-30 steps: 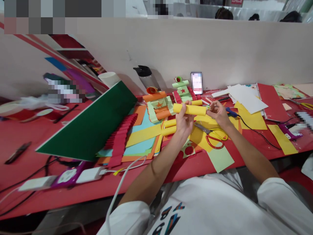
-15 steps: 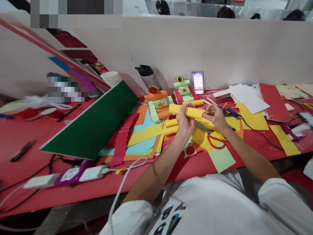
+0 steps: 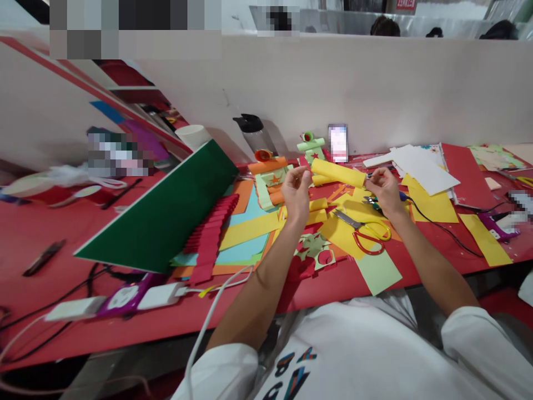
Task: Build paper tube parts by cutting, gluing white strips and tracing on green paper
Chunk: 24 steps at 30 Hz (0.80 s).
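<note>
A yellow paper roll (image 3: 338, 172) slants above the table, its right end at the fingertips of my right hand (image 3: 385, 191), which is closed on it in a pinch. Beside the roll's left end is my left hand (image 3: 296, 194), thumb and fingers drawn together; whatever they may hold is too small to make out. Below the hands lie scissors (image 3: 362, 226) with one red and one yellow handle, and pliers (image 3: 372, 203) partly hidden by my right hand. More yellow rolls (image 3: 318, 211) rest on the table. Behind stand paper figures, one orange and green (image 3: 270, 176), one pale green (image 3: 311, 145).
A green board (image 3: 162, 205) leans at the left, by pleated red paper (image 3: 214, 228) and coloured sheets (image 3: 244, 250). A bottle (image 3: 254, 133) and a phone (image 3: 338, 141) stand by the wall. A purple power strip (image 3: 129, 297) and white cable (image 3: 216, 300) lie in front.
My left hand has let go of the yellow roll and moved left. The roll has moved right and slightly up, along with my right hand, uncovering the scissors.
</note>
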Motion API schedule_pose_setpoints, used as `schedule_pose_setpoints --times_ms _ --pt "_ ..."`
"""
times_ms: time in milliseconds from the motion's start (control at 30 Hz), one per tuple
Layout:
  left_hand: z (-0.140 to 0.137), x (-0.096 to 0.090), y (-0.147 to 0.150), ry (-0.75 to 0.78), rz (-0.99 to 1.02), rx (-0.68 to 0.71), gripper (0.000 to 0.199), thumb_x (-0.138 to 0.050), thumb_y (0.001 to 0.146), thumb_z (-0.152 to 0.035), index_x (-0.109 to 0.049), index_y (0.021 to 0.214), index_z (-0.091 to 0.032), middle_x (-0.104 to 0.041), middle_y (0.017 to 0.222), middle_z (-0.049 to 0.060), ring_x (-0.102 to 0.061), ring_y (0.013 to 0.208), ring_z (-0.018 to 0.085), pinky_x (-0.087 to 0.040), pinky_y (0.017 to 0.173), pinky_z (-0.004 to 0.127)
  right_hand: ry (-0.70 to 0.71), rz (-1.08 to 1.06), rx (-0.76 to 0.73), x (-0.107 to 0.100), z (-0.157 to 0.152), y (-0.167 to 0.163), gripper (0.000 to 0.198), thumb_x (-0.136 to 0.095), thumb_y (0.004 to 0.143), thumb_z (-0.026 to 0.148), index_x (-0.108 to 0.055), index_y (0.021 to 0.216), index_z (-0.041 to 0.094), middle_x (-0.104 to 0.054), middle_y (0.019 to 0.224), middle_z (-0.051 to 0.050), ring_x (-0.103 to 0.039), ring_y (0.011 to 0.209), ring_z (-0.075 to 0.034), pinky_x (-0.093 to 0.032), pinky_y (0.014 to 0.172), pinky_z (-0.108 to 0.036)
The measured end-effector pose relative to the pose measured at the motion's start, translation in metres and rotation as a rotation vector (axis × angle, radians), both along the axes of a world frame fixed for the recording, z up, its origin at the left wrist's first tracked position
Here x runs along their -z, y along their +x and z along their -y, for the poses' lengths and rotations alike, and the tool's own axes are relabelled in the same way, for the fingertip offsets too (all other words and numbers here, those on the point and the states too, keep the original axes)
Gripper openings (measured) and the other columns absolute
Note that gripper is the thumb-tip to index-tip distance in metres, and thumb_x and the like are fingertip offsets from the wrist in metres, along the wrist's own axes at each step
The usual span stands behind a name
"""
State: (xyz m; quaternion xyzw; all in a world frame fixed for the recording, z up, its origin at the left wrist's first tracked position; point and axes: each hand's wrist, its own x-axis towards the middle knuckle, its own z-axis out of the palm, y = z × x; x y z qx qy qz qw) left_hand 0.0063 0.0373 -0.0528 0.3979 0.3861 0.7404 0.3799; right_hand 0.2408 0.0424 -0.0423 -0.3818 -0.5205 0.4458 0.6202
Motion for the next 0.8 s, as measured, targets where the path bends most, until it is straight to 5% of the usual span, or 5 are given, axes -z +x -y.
schedule_pose_setpoints --times_ms 267,500,800 --pt "0.0034 -0.0059 0.0011 0.132 -0.166 -0.093 0.021 -0.086 0.082 -0.038 -0.074 0.086 -0.022 -0.067 0.08 0.0 -0.061 0.073 0.014 -0.051 0.069 0.023 -0.013 -0.004 -0.011 0.0013 0.0002 -0.0011 0.051 -0.092 0.059 0.038 -0.05 0.086 0.026 -0.058 0.07 0.007 -0.052 0.063 -0.013 -0.042 0.063 -0.027" --pt "0.001 -0.0037 -0.0044 0.152 -0.318 -0.102 0.038 -0.083 0.081 -0.056 -0.068 0.087 -0.021 -0.065 0.08 0.001 -0.058 0.07 0.013 -0.05 0.063 0.023 -0.015 0.0 -0.029 -0.0001 0.0025 -0.0009 0.049 -0.092 0.059 0.035 -0.051 0.085 0.025 -0.056 0.07 0.007 -0.05 0.063 -0.012 -0.04 0.063 -0.026" --pt "0.0006 -0.002 -0.0038 0.151 -0.348 -0.101 0.037 -0.08 0.084 -0.056 -0.066 0.088 -0.022 -0.064 0.078 0.001 -0.056 0.064 0.012 -0.049 0.057 0.023 -0.01 0.011 -0.042 0.001 0.0016 -0.0012 0.049 -0.092 0.06 0.035 -0.052 0.086 0.026 -0.055 0.07 0.007 -0.05 0.062 -0.012 -0.041 0.062 -0.027"
